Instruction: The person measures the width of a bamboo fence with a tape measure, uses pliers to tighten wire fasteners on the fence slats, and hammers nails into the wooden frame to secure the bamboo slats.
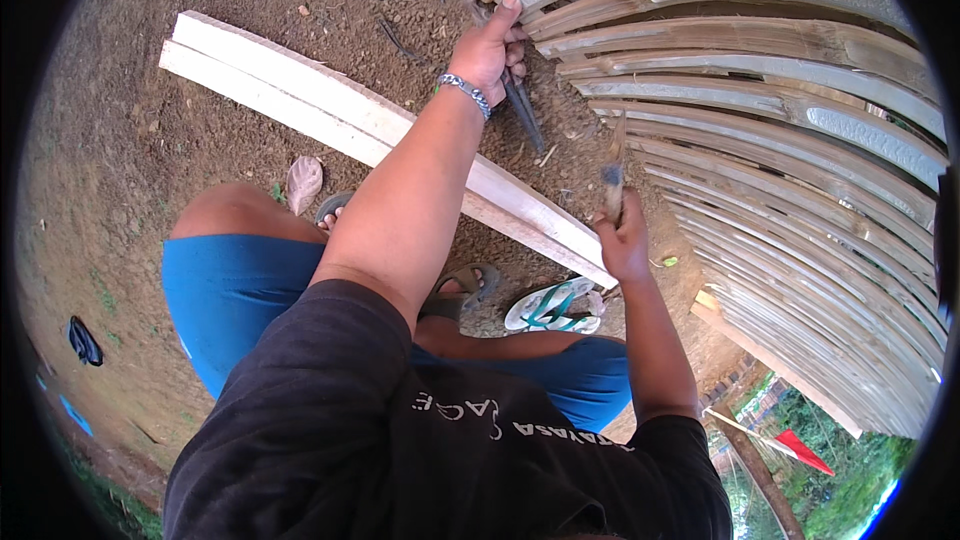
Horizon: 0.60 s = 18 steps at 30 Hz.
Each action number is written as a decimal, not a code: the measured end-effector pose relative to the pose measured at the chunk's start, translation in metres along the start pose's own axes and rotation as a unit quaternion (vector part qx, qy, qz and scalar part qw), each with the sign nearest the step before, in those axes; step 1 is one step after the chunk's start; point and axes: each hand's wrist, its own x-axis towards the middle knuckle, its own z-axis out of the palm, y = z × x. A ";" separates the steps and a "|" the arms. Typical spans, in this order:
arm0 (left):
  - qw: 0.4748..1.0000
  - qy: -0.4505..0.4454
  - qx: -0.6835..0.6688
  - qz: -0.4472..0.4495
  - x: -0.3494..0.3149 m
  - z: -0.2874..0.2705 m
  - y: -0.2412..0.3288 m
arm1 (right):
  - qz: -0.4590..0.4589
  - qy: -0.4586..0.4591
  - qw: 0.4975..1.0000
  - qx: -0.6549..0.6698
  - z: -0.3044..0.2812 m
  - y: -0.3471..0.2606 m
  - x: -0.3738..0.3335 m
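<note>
My left hand, with a metal bracelet at its wrist, is closed at the ends of the bamboo slats. A dark metal tool with two long handles, pincer-like, hangs down from its grip; its head is mostly hidden by the fingers. Lower and to the right, my right hand is wrapped round a wooden-handled tool. That tool has a dark grey part above the fist and a pale tip beyond it, close to the slats; its exact kind is unclear.
Two pale planks lie side by side on the soil, passing under my left forearm. Green-strapped flip-flops lie by my feet. A dry leaf and a dark object are at left. A red-and-white flag shows lower right.
</note>
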 end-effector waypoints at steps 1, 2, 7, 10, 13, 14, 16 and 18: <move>1.000 -0.001 0.000 -0.002 0.000 0.000 0.000 | -0.003 0.008 1.000 -0.020 0.004 -0.008 -0.003; 1.000 -0.002 -0.002 -0.003 0.000 -0.001 0.001 | 0.025 -0.006 0.999 -0.028 0.004 -0.012 -0.005; 1.000 0.008 -0.001 0.002 -0.004 0.002 0.001 | 0.073 0.071 0.995 -0.011 0.008 -0.025 -0.006; 1.000 0.009 0.007 0.003 -0.008 0.003 0.003 | 0.006 0.107 0.994 -0.036 0.003 -0.041 0.007; 1.000 0.011 0.024 -0.005 -0.010 0.005 0.005 | -0.085 0.141 0.983 -0.083 0.000 -0.040 0.021; 1.000 0.006 0.023 -0.004 -0.010 0.006 0.005 | -0.110 0.174 0.977 -0.056 0.003 -0.037 0.024; 1.000 0.000 0.019 -0.004 -0.010 0.006 0.005 | -0.125 0.193 0.972 -0.053 0.004 -0.038 0.027; 1.000 0.007 0.009 -0.004 -0.008 0.002 0.004 | -0.105 0.171 0.975 -0.097 0.001 -0.045 0.031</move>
